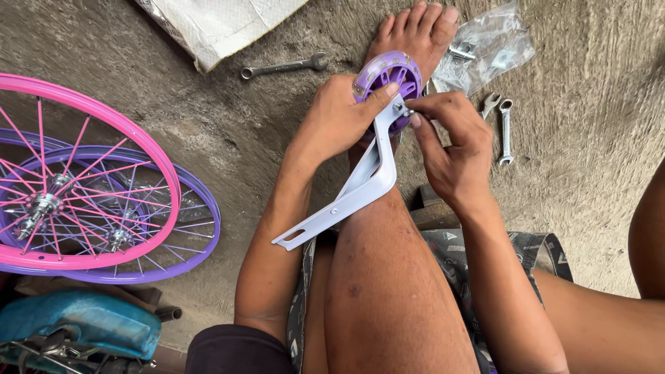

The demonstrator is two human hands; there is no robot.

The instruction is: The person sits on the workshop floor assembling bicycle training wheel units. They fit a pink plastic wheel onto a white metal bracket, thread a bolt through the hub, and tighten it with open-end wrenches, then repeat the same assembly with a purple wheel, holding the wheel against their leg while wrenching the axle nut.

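Note:
My left hand grips a small purple training wheel fixed to a white angled metal bracket, held over my outstretched leg. My right hand pinches the nut or bolt at the wheel's hub, on the bracket's upper end. The bracket slants down to the left, its slotted tip near my left forearm. My bare foot rests on the concrete floor just beyond the wheel.
A pink bicycle rim lies over a purple one at left. One spanner lies near a white sack; two more spanners lie by a clear plastic bag. A blue saddle is at bottom left.

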